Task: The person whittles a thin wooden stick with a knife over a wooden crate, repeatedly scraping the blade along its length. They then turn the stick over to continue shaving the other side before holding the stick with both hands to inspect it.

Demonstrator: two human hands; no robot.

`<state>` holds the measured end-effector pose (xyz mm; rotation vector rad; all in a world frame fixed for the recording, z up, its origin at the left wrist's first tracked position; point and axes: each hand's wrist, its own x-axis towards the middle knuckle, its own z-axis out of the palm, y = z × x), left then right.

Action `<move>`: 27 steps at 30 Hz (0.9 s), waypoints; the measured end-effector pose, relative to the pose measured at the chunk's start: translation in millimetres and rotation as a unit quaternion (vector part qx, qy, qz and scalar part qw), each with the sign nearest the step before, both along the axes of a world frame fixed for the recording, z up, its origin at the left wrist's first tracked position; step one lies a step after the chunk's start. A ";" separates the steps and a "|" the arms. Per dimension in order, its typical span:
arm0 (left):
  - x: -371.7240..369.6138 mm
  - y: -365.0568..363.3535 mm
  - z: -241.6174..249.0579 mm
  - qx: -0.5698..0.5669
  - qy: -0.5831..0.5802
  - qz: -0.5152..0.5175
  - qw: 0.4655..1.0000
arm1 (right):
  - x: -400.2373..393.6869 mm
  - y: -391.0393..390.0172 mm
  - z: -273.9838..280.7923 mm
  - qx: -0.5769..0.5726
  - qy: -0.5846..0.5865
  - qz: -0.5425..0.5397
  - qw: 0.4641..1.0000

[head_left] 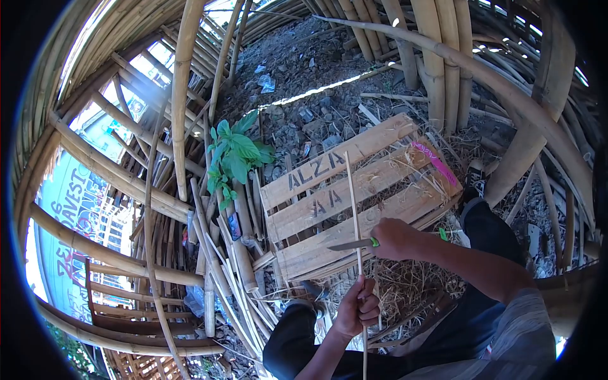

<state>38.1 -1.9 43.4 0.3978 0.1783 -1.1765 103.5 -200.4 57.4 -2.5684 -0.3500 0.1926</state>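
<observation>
My left hand is closed round a thin bamboo strip, which stands nearly upright in view and runs past the hand at both ends. Just above it, my right hand grips a knife with a bit of green handle showing. The blade points left and crosses the strip a little above my left fist. Behind both hands lies a slatted wooden crate with dark stencilled letters and a pink mark on its right end.
Split bamboo strips lie in a bundle to the left. A leafy green plant grows beside the crate. Bamboo poles frame the left side, and thick posts stand at the back right. Shavings litter the ground between my legs.
</observation>
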 end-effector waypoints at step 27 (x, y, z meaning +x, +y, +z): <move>0.3 -1.0 0.0 -0.008 0.021 0.005 1.000 | 8.9 -1.8 -6.9 -0.004 -0.058 0.002 0.998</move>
